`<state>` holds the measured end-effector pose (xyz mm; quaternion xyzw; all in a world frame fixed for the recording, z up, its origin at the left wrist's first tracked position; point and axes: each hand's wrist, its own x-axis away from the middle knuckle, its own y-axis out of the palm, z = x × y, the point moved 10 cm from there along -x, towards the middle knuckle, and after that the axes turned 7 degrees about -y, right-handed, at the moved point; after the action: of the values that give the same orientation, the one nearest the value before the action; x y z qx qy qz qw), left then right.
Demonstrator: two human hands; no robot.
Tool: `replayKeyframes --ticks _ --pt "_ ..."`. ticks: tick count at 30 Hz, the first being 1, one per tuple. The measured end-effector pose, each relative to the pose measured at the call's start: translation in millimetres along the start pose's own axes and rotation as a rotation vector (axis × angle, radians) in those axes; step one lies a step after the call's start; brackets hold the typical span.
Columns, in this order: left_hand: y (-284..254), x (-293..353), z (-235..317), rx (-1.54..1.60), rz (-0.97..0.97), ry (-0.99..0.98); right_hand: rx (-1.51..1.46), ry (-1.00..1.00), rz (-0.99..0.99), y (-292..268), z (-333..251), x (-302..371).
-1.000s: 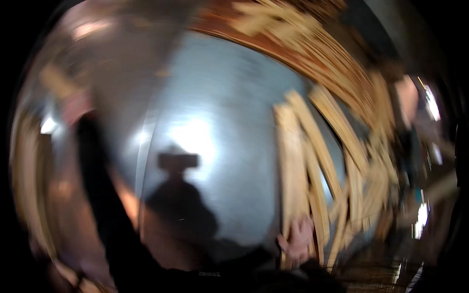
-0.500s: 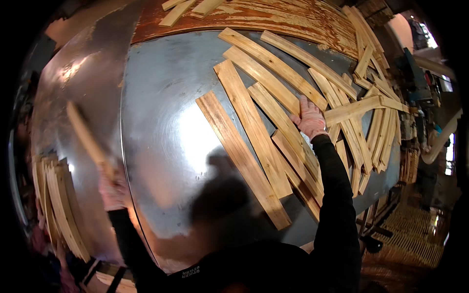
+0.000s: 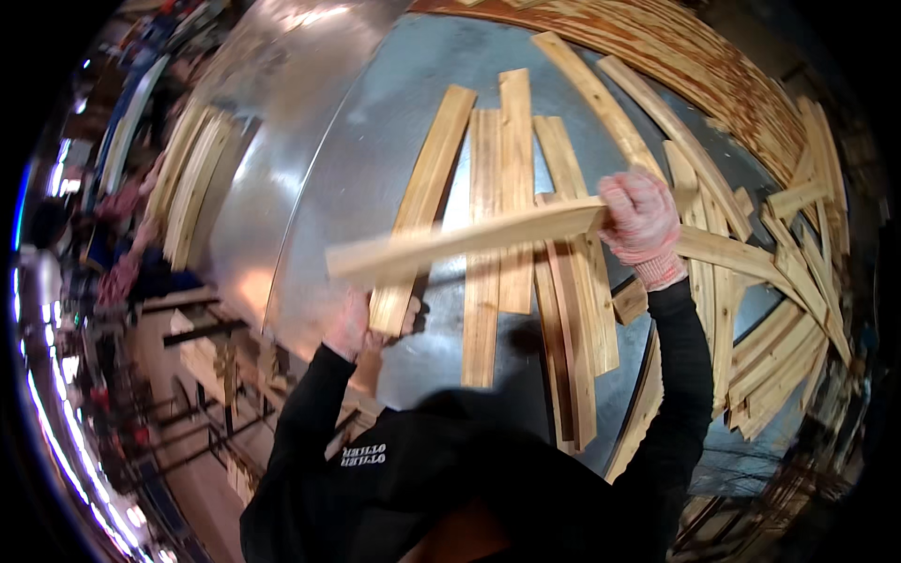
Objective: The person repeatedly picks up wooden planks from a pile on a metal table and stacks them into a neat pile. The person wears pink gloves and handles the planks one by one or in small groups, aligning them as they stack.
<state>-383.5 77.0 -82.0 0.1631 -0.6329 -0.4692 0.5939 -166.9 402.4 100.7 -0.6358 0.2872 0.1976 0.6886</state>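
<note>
My gloved right hand (image 3: 641, 223) is closed around one end of a wooden board (image 3: 507, 233), raised above the table and reaching across to the left. Below its far end, my gloved left hand (image 3: 355, 324) grips the near end of another board (image 3: 434, 164), fingers showing on both sides. The raised board crosses in front of that one and hides part of it. Under it, several more boards (image 3: 481, 328) lie side by side on the grey metal table (image 3: 404, 70), pointing away from me.
Right of my right hand, more boards (image 3: 779, 361) lie in a crossed, loose pile. A worn plywood sheet (image 3: 648, 38) edges the far side. At the left, another person's reddish-gloved hand (image 3: 141, 235) is by a stack of boards (image 3: 202, 188). A metal frame (image 3: 216, 375) stands at lower left.
My view has turned left. My right hand, earlier flat on the boards, now lifts one. My left hand, earlier out left with a blurred board, is now nearer, gripping a board's end.
</note>
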Motion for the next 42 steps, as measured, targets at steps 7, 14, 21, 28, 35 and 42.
replayKeyframes --ticks 7,14,21,28,35,42 --pt "-37.5 41.5 -49.9 -0.345 0.397 0.41 -0.325 -0.477 -0.013 93.7 -93.9 -73.8" --pt "47.0 3.8 -93.8 -0.805 0.658 0.14 -0.326 0.043 -0.036 180.9 -25.7 -56.0" --pt "-21.7 76.8 -16.9 -0.971 1.153 0.306 0.164 0.905 -0.56 131.2 182.8 127.8" --pt "-97.1 125.8 36.7 -1.488 1.575 -0.073 0.0 0.983 -0.746 108.4 123.9 185.0" --pt "18.8 59.7 -12.1 -1.761 1.268 0.807 -0.078 0.955 -0.358 43.1 82.4 162.5" --pt "58.7 -47.9 -131.8 -1.956 1.142 0.376 -1.212 1.317 0.215 36.7 -66.6 148.4"
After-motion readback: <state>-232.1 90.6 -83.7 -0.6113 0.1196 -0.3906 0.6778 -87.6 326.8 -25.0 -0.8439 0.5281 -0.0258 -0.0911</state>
